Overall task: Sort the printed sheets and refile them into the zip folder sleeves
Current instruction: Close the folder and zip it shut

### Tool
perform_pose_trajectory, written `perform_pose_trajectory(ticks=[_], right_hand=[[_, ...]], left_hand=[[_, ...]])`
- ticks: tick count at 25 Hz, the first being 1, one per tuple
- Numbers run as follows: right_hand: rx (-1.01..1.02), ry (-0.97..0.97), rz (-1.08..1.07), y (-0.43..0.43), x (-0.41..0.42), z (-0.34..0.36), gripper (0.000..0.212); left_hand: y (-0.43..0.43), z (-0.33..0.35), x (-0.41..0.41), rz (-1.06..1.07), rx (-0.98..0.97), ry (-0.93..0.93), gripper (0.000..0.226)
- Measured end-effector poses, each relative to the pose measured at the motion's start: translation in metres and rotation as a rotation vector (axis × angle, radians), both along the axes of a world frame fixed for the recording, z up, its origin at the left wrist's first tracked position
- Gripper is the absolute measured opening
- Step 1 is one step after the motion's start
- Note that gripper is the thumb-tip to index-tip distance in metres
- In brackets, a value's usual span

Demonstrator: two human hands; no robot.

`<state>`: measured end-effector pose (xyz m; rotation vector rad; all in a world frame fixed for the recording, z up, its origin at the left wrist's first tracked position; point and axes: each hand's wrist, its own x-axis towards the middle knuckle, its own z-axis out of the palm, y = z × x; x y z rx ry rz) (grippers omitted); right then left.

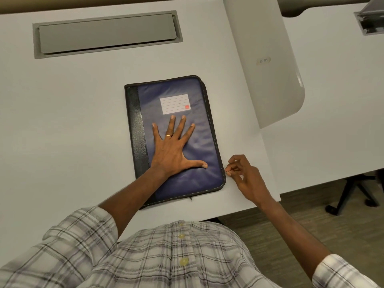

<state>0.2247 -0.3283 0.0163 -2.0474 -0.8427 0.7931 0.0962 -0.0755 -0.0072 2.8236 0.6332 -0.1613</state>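
Head view. The left arm reaches in from 7 o'clock, forearm bare below a rolled plaid sleeve (83, 231), and crosses the near edge of the zip folder (199, 142). The left hand (172, 150) lies palm down on the blue cover, fingers straight and spread toward 12 o'clock, thumb stretched toward 3 o'clock. It grips nothing and rests flat on the cover. A gold ring (168, 135) sits on one finger.

The right arm comes in from 5 o'clock. The right hand (245, 175) is on the surface (72, 121) just beside the folder's 4 o'clock corner, fingers curled, with thumb and forefinger tips (228, 173) drawn together at the folder's edge. Whether they pinch anything cannot be told.

The folder lies shut and flat at the middle of the surface, black spine at its 9 o'clock side and a white lined label (175, 103) toward its 12 o'clock end, just beyond the left fingertips. A small zip pull (191, 198) shows on its 6 o'clock edge.

A grey recessed hatch (108, 33) is set in the surface at 11 o'clock. A black chair base (353, 190) stands on the floor at 3 o'clock.
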Motion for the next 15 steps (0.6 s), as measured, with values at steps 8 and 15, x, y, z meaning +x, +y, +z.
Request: perform_pose_trajectory(ticks=[8, 15], right_hand=[[0.018, -0.404, -0.103, 0.016, -0.016, -0.027, 0.018], [0.038, -0.481, -0.072, 0.034, -0.005, -0.030, 0.016]], left_hand=[[0.003, -0.004, -0.004, -0.070, 0.020, -0.037, 0.135], [0.007, -0.003, -0.005, -0.102, 0.005, -0.009, 0.132]])
